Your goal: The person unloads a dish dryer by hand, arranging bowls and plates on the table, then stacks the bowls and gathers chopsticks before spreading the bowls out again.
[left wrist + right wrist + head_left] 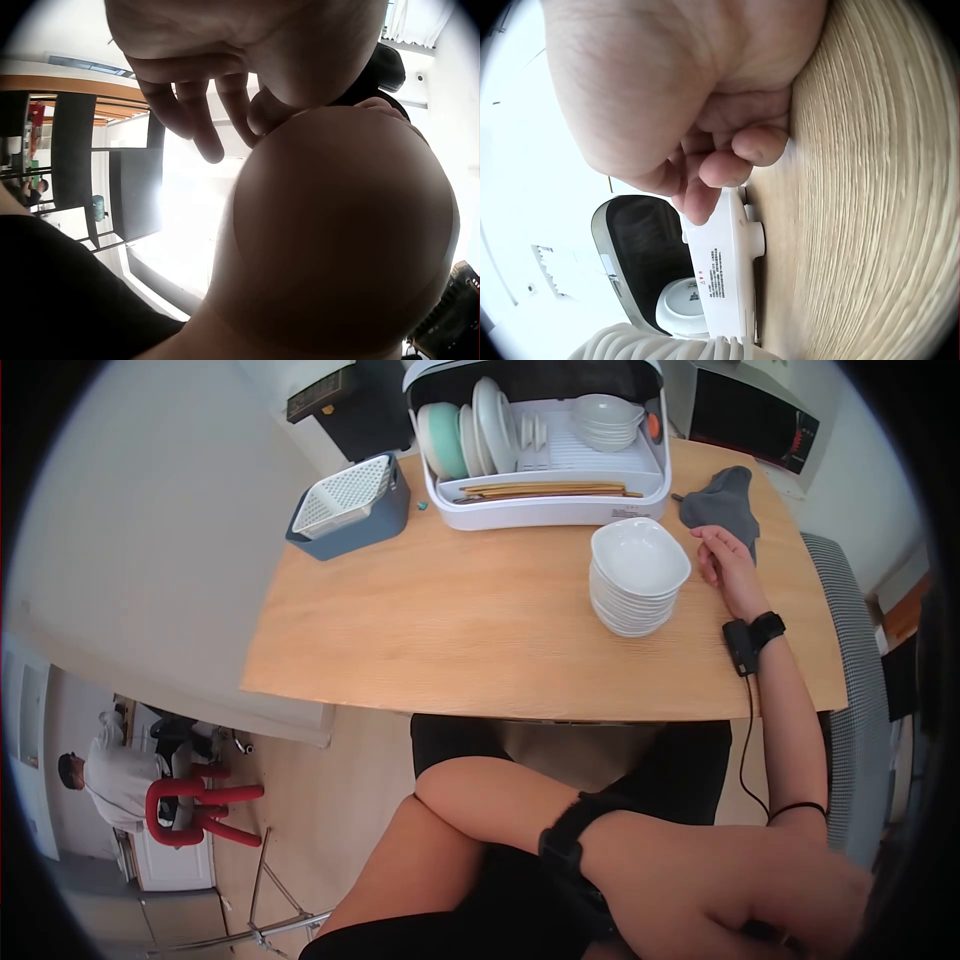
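My right hand point(730, 572) rests on its side on the wooden table point(430, 620), fingers loosely curled around nothing. Just left of it stands a stack of white bowls point(640, 560); their ridged rims point(652, 346) show at the bottom of the right wrist view. A grey cloth point(722, 505) lies just beyond the fingers. My left hand point(700, 885) is down at the lower right of the head view, over my lap by my right upper arm. In the left wrist view its fingers point(201, 124) hang loose beside a large rounded patch of bare skin point(345, 225), with nothing held.
At the back, a white dish box point(550, 512) with its lid up holds plates, bowls and chopsticks. A blue basket point(365, 535) with a white one inside stands left of it. A microwave point(755, 420) stands back right. A person point(125, 780) sits far left on a red chair.
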